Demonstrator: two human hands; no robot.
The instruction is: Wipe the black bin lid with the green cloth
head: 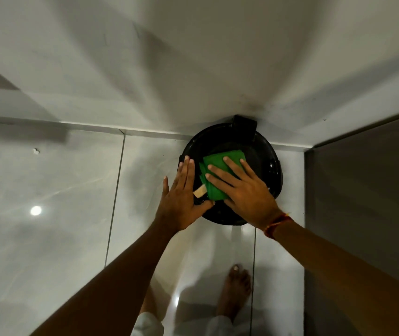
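Two hands on black bin lid, right hand fingers spread flat on green cloth, left hand flat, bin body hidden.

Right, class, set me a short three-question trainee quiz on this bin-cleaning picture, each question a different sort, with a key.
1. True or false: the green cloth lies on the floor beside the bin.
2. Which hand presses flat on the cloth? A) left hand B) right hand C) neither
3. Fill the gap: the left hand rests at the lid's ____ edge, as the person sees it.

Key:
1. False; it lies on the black bin lid.
2. B; the right hand is spread flat over it, fingers open.
3. Left; it steadies the lid's rim and touches no cloth.
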